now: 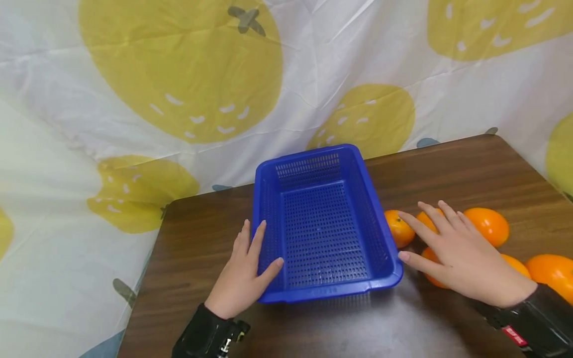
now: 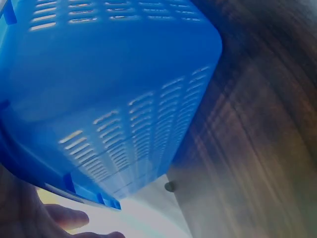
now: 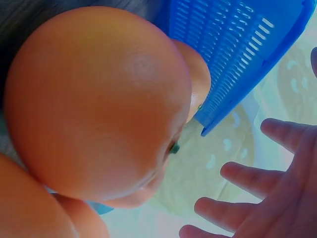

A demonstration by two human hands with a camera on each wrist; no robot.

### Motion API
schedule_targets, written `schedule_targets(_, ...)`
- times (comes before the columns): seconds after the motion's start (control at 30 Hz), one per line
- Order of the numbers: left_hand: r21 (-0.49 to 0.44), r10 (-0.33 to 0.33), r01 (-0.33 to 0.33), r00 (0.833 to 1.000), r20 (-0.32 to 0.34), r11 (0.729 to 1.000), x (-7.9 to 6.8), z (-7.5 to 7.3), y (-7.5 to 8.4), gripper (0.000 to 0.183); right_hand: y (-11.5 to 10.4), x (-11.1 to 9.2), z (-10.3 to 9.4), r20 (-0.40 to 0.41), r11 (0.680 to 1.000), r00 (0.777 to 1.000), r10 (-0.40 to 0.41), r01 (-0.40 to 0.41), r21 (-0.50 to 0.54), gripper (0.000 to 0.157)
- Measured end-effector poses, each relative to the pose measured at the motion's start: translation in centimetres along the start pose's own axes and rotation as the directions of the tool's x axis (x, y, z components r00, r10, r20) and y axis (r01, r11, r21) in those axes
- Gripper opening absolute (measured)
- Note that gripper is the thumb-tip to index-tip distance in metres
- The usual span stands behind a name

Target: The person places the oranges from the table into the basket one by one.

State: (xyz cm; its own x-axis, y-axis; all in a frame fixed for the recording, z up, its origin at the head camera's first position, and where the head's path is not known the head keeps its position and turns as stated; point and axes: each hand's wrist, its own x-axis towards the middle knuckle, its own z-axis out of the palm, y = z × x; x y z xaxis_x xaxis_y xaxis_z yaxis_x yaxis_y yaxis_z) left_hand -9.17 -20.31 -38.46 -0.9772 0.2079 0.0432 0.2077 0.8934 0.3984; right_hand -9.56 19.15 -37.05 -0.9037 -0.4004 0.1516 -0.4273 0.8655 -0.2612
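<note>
An empty blue plastic basket (image 1: pixel 331 291) with slotted walls and a perforated floor stands on the table, slightly turned. My left hand (image 1: pixel 241 278) is at its left rim, fingers extended and thumb reaching over the edge. In the left wrist view, fingertips (image 2: pixel 69 218) show beyond the basket's rim, with the basket's outer wall (image 2: pixel 114 74) filling much of the view. To the right, my right hand (image 1: pixel 465 258) hovers over several oranges (image 1: pixel 488 226) with its fingers spread, thumb near the basket's right front corner. One large orange (image 3: pixel 99 104) dominates the right wrist view, apart from the fingers.
The brown wooden table (image 1: pixel 197 248) has its back edge along a white hanging cloth (image 1: pixel 304 59) printed with yellow fruit. One orange (image 1: pixel 400 229) lies against the basket's right side. Another orange (image 1: pixel 552 273) is near the right forearm.
</note>
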Motion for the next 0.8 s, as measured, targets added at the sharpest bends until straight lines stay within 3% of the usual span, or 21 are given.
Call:
schedule_targets(0.17,-0.105,-0.051,0.054,0.998,0.031,0.993,-0.1,0.2,-0.4,0.084,0.4,-0.6,-0.2,-0.023,1.000,1.000,0.013,-0.013,-0.008,0.070)
schedule_targets(0.3,-0.245,-0.038,0.047,0.998,0.040,0.968,0.0,0.4,-0.7,0.087,0.7,-1.1,-0.5,-0.025,1.000,0.999,0.029,-0.029,-0.006,0.070)
schedule_targets(0.4,-0.388,-0.025,0.045,0.998,0.056,0.921,0.0,0.3,-0.5,0.089,1.1,-1.6,-0.7,-0.022,0.999,0.998,0.051,-0.051,-0.005,0.070)
schedule_targets(0.57,-0.569,-0.071,0.134,0.989,0.132,0.811,-0.5,-0.8,0.9,0.090,2.2,-2.4,-0.8,-0.052,0.996,0.995,0.084,-0.084,0.004,0.072)
schedule_targets(0.67,-0.605,-0.086,0.168,0.983,0.162,0.778,-0.6,-1.0,1.2,0.088,2.9,-3.0,-0.7,-0.067,0.995,0.993,0.102,-0.103,-0.009,0.073)
schedule_targets(0.8,-0.633,-0.086,0.177,0.981,0.172,0.754,-0.4,-0.1,0.4,0.087,4.2,-3.8,-0.8,-0.041,0.987,0.987,0.157,-0.158,-0.026,0.076)
